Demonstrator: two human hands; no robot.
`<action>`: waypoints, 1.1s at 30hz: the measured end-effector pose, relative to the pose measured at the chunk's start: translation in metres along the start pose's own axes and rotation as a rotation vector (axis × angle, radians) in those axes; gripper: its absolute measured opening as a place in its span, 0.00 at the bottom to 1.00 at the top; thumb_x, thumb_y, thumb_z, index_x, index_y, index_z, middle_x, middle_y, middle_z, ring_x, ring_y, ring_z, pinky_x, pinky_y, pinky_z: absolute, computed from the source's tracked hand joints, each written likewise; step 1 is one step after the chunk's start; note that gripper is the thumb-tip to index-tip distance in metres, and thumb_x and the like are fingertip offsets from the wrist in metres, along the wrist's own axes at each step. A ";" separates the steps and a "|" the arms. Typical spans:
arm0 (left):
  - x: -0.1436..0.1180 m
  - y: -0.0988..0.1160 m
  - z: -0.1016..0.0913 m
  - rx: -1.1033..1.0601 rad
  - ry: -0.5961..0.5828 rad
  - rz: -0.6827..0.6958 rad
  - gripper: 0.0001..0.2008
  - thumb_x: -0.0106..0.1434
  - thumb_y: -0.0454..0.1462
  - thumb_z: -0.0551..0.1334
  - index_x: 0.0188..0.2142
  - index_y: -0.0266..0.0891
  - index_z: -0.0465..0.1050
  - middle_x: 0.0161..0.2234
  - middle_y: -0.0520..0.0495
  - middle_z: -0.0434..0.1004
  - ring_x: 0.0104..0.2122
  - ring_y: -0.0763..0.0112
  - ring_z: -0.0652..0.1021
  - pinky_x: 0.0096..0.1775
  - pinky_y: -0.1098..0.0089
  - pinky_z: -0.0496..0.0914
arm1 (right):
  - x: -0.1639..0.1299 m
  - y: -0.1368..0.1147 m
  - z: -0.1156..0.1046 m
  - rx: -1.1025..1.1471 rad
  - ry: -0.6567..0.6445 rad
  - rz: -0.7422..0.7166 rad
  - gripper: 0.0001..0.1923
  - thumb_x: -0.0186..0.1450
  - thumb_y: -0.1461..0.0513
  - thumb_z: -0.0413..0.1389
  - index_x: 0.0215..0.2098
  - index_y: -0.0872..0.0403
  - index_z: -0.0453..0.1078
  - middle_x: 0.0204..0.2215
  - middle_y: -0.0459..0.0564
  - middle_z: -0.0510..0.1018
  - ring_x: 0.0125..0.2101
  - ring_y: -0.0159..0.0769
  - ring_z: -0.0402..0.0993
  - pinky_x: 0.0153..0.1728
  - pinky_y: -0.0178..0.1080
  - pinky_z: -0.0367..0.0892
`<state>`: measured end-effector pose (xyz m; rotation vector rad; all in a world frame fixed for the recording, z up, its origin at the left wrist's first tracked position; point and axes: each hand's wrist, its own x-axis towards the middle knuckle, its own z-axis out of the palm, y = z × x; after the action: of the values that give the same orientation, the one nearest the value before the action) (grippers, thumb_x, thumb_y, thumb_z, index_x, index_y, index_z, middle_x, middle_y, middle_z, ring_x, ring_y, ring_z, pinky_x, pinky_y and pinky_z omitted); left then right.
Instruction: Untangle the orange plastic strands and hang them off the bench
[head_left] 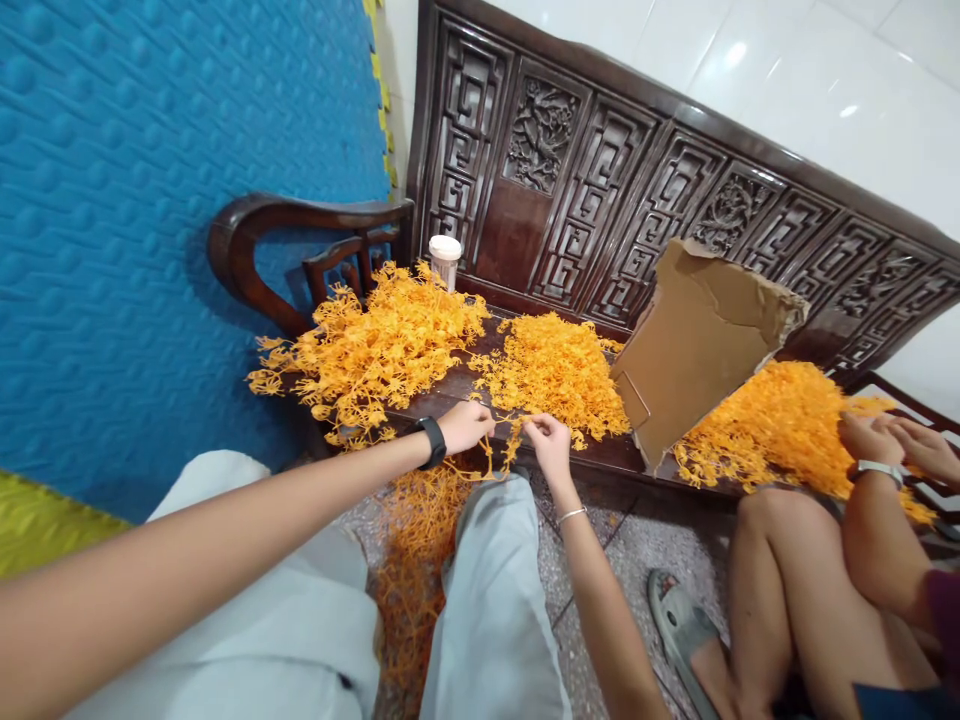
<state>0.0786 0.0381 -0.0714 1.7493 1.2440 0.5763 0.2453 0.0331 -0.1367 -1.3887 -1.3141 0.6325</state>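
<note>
left hand (466,427), right hand (550,437): slightly apart, both pinching orange strand (514,441) | bench (604,452) front edge near both | bare strip (442,388) beyond left hand, between piles (397,335) | cardboard (697,340) right of right hand

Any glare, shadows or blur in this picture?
Head view: glare spots on the white wall; head view: soft shadow on the blue mat beside the armrest; head view: left hand and right hand fairly clear, yellow-green mat at lower left softer.

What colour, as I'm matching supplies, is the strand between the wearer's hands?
The strand is bright orange, best seen in the head view.
</note>
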 end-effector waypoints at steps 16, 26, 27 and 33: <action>-0.018 0.026 0.007 -0.588 0.133 -0.179 0.10 0.59 0.31 0.48 0.23 0.37 0.60 0.05 0.63 0.46 0.06 0.82 0.49 0.12 0.78 0.44 | 0.044 -0.034 0.033 -0.042 0.102 -0.132 0.09 0.51 0.60 0.51 0.22 0.58 0.67 0.17 0.43 0.67 0.20 0.26 0.59 0.24 0.30 0.57; -0.019 0.034 -0.010 -0.751 0.163 -0.134 0.10 0.59 0.29 0.48 0.23 0.36 0.60 0.05 0.63 0.45 0.06 0.85 0.47 0.13 0.78 0.41 | 0.062 -0.055 0.034 -0.089 0.094 -0.249 0.08 0.51 0.60 0.50 0.20 0.58 0.65 0.16 0.41 0.62 0.19 0.25 0.56 0.23 0.30 0.54; -0.018 0.035 -0.008 -0.760 0.171 -0.134 0.10 0.59 0.29 0.48 0.23 0.36 0.60 0.05 0.63 0.46 0.06 0.85 0.47 0.13 0.78 0.41 | 0.064 -0.056 0.036 -0.101 0.100 -0.240 0.08 0.51 0.60 0.50 0.20 0.58 0.65 0.16 0.41 0.62 0.19 0.25 0.56 0.23 0.30 0.54; -0.012 0.037 -0.010 -0.791 0.182 -0.119 0.09 0.59 0.29 0.47 0.24 0.37 0.59 0.06 0.63 0.45 0.07 0.84 0.47 0.13 0.78 0.41 | 0.078 -0.064 0.040 0.018 0.015 -0.087 0.07 0.49 0.62 0.50 0.17 0.57 0.61 0.14 0.40 0.61 0.18 0.24 0.53 0.22 0.31 0.52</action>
<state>0.0848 0.0269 -0.0337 0.9707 1.0255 1.0075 0.2055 0.1073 -0.0677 -1.3121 -1.3465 0.5727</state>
